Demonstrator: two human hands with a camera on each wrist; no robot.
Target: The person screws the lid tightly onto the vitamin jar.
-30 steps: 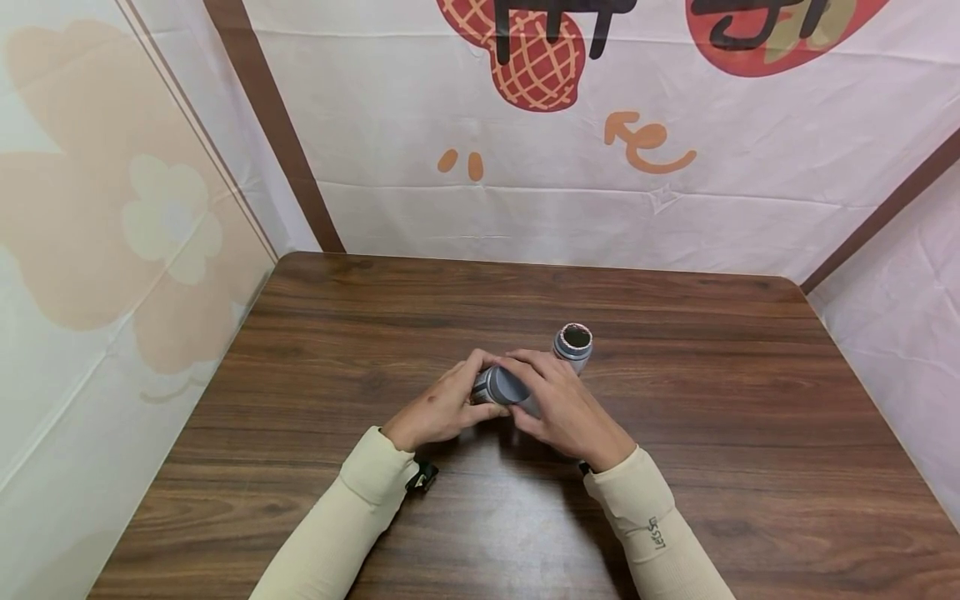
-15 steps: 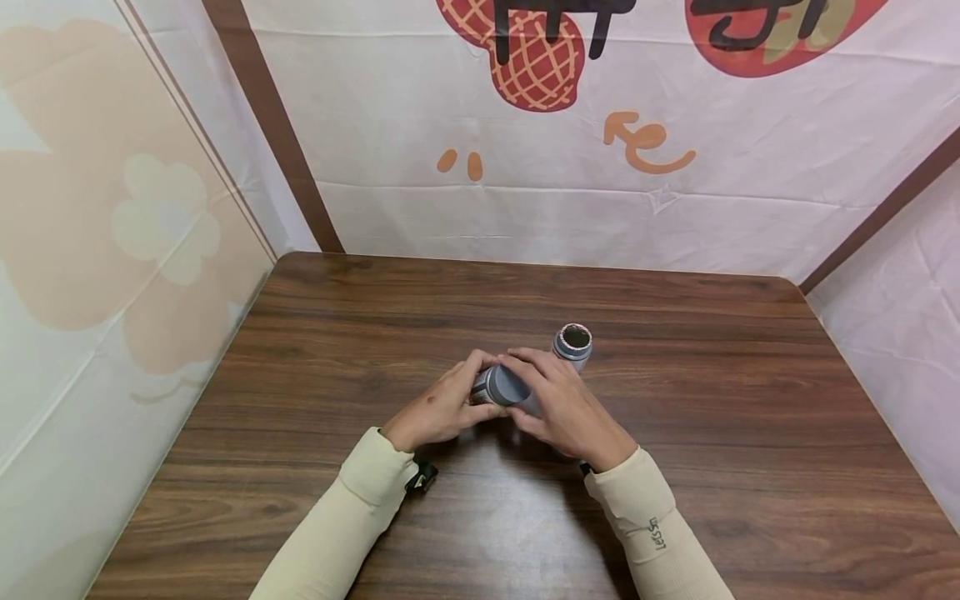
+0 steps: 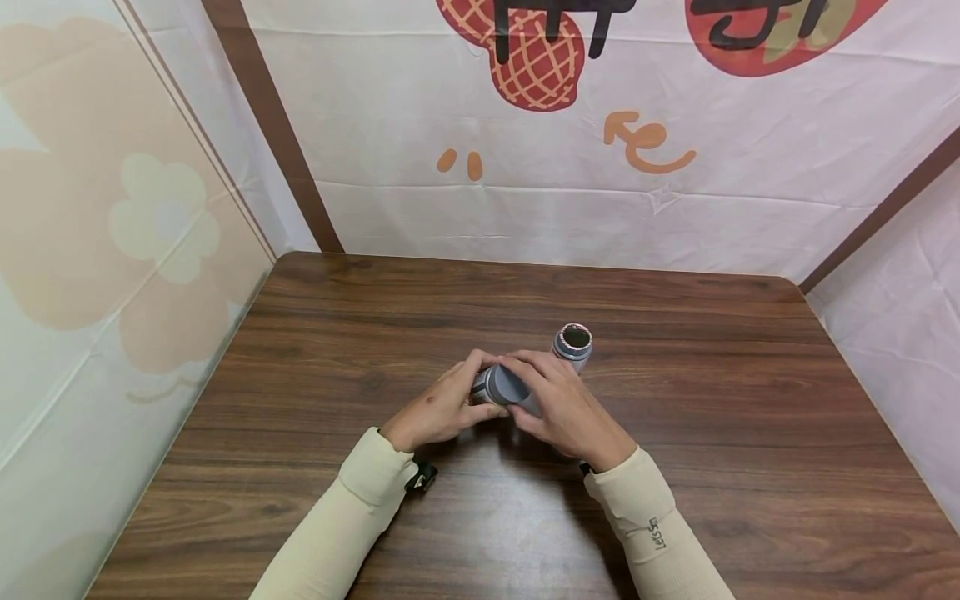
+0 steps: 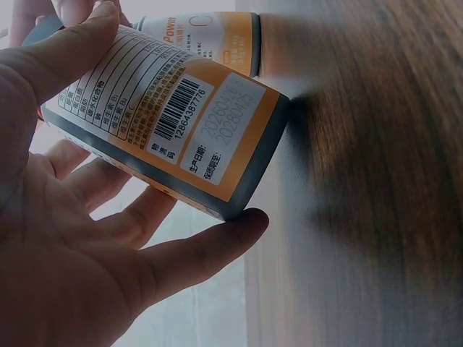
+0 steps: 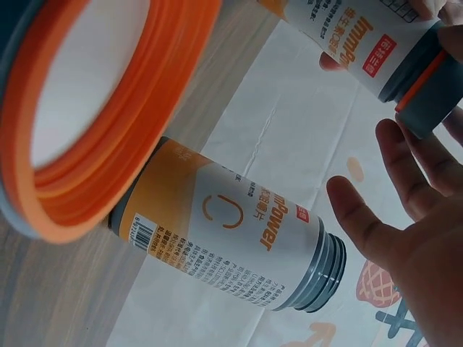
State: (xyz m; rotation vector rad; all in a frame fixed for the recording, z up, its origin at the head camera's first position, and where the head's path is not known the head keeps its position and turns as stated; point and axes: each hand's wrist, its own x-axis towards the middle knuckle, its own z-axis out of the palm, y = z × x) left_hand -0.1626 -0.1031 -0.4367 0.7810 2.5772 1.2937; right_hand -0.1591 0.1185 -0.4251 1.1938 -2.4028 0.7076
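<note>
My left hand (image 3: 442,407) grips a tilted supplement bottle (image 4: 184,126) with a white and orange label, thumb on one side and fingers spread under the other. Its base is close to the tabletop. Around the bottle's dark grey cap (image 3: 510,386), which has an orange ring at its lower edge, the fingers of my right hand (image 3: 566,408) are curled. A second bottle of the same kind (image 5: 224,220) stands upright just beyond my right hand, its threaded mouth uncovered. Close to the right wrist camera is a loose cap (image 5: 171,72), its orange-lined inside facing up.
Everything sits on a dark wood-grain table (image 3: 675,400). A white printed cloth (image 3: 390,125) hangs behind the far edge and along both sides. A small black device (image 3: 422,477) is strapped at my left wrist.
</note>
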